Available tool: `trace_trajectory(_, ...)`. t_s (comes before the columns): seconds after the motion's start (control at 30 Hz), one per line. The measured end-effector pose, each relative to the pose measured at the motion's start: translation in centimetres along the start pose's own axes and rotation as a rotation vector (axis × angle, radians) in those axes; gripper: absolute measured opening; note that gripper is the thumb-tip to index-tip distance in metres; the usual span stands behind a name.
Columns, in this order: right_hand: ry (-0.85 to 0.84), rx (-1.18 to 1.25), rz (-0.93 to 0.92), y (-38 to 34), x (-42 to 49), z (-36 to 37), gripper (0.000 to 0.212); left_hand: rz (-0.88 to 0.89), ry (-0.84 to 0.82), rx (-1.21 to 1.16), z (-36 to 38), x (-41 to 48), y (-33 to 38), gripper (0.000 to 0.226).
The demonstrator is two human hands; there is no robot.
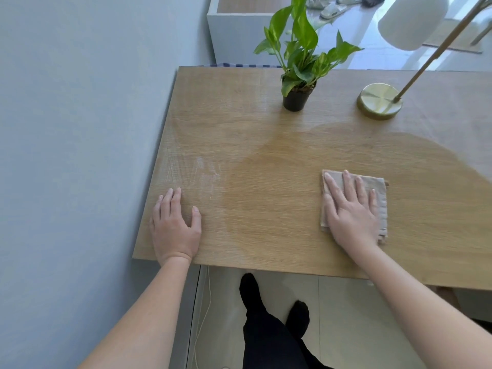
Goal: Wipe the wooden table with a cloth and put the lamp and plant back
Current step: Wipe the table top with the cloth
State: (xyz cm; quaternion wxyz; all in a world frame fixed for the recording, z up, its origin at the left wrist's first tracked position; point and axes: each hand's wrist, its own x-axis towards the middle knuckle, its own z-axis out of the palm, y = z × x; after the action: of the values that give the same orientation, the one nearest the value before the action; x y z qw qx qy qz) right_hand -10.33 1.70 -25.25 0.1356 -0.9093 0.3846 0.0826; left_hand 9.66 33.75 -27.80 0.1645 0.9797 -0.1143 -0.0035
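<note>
Head view: the right hand (pixel 351 211) lies flat, fingers spread, pressing the cloth (pixel 372 187) onto the wooden table (pixel 266 209) at four o'clock. The left hand (pixel 174 225) rests open at eight o'clock, holding nothing. The plant (pixel 295 98) stands at twelve, the lamp (pixel 379 101) at one. Risk: a long upward sweep could knock the light pot over.

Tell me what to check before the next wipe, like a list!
1. The cloth lies flat on the table: ok.
2. The right hand presses flat on the cloth: ok.
3. The left hand rests on the table, away from the cloth: ok.
4. The plant and lamp stand apart from the cloth: ok.
5. The streaky patch near the left hand is wiped: not ok.
6. The cloth's underside is clean: cannot tell.
</note>
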Motion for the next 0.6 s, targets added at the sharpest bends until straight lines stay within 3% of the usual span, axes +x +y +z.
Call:
trace_trajectory(0.1,0.004,0.030,0.058,-4.8,0.6,1.1,0.056,0.004,-0.001,-0.007,0.1,0.0,-0.1,0.062)
trace_trajectory(0.27,-0.111,-0.058,-0.396,-4.1,-5.4,2.3,0.054,0.009,-0.001,-0.014,0.1,0.1,0.0,0.066)
trace_trajectory(0.37,-0.154,-0.126,-0.498,0.6,-6.3,1.4,0.054,0.009,0.004,-0.013,-0.1,0.1,0.1,0.068)
trace_trajectory(0.47,-0.113,-0.112,-0.421,3.7,-3.2,-0.4,0.055,0.002,-0.006,-0.006,0.0,0.1,0.1,0.064)
trace_trajectory(0.6,-0.017,-0.008,-0.114,1.0,2.7,-1.1,0.054,-0.005,-0.012,0.017,0.1,0.2,-0.2,0.063)
